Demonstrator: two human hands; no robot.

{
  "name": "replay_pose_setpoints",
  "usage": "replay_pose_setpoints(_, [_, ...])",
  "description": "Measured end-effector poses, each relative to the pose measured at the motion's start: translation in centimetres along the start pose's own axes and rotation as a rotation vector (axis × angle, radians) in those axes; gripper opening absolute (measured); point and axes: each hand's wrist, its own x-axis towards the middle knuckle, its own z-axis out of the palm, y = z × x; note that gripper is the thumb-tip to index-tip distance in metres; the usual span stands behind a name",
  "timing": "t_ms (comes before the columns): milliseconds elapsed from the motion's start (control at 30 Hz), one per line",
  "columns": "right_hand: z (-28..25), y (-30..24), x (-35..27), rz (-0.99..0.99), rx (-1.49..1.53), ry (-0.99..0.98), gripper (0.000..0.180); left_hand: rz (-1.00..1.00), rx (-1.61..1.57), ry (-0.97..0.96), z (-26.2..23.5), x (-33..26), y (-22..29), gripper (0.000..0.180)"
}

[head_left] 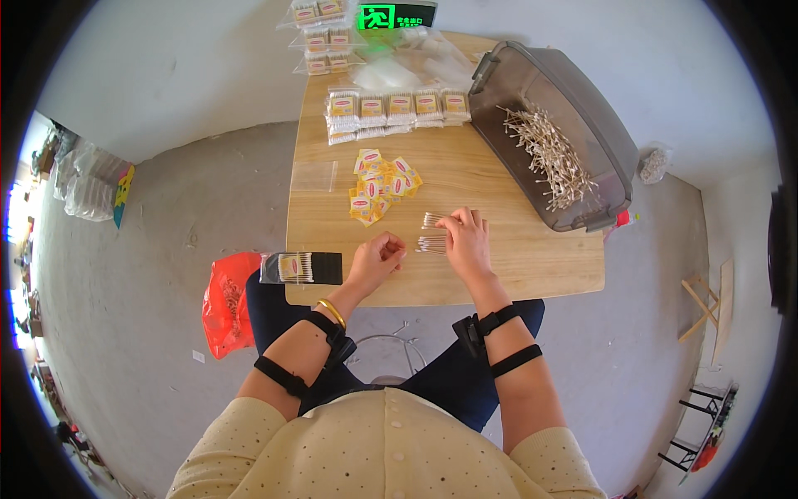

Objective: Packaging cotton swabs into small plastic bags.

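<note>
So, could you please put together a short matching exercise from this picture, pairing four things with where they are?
Things:
1. Loose cotton swabs
2. Yellow paper labels
3. Red plastic bag
4. Filled swab packets in a row

Places:
A. On the floor to the person's left, beside the table
B. Inside the grey plastic bin
C. On the far part of the table, left of the bin
D. In a loose pile mid-table, ahead of the left hand

Pairs: 1-B, 2-D, 3-A, 4-C
</note>
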Motion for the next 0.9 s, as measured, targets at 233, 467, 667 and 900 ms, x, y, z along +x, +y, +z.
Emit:
replay_pose_setpoints(233, [-0.2, -0.1, -0.2, -0.009, 0.014, -0.023, 0.024, 0.007, -0.006, 0.007, 0.0, 0.0, 0.0, 0.013])
replay_pose_setpoints(467, [0.1, 0.2, 0.6, 0.017, -0.028, -0.012, 0.023, 0.005, -0.023, 0.003, 0.0, 0.1, -0.2, 0.013])
replay_pose_setpoints(667, [0.3, 0.4, 0.6, 0.022, -0.034, -0.051, 0.023, -0.009, -0.029, -0.003, -0.1, 0.0, -0.1, 0.012])
replay_pose_setpoints(900, [0.3, 0.5, 1.3, 0.061, -0.03, -0.031, 0.021, -0.015, -0.022, -0.002, 0.0, 0.0, 0.1, 0.012])
